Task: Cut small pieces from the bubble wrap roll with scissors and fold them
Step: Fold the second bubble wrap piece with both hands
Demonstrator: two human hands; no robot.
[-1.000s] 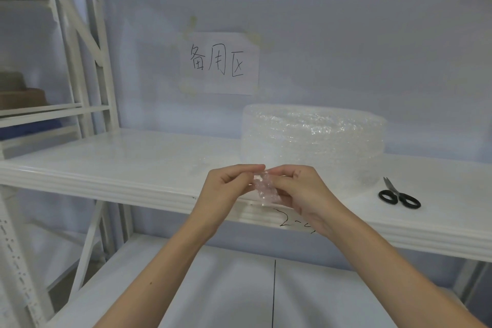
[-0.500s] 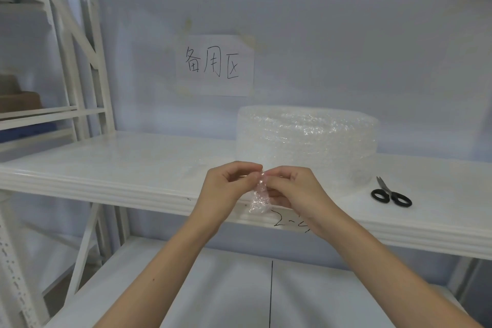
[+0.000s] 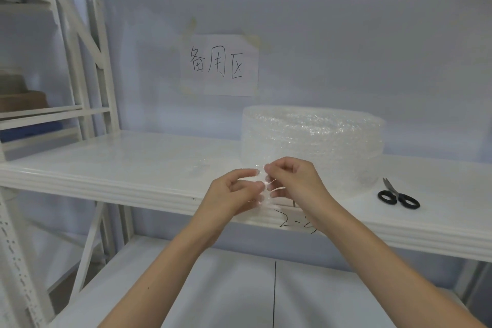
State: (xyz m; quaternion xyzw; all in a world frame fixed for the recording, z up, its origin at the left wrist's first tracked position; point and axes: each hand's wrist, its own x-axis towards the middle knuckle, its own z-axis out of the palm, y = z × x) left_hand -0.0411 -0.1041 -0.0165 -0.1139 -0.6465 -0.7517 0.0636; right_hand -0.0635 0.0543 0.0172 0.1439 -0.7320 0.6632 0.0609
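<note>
Hands, left (image 3: 231, 193) and right (image 3: 294, 181), pinch bubble wrap piece (image 3: 262, 192) between them.

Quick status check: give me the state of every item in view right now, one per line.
Bubble wrap piece: cut free, pinched between both hands.
Left hand: grip closed on the piece.
Right hand: grip closed on the piece.
Bubble wrap roll: standing on end on the shelf.
Scissors: lying on the shelf, blades shut, untouched.
Paper sign: taped to the wall.
</note>
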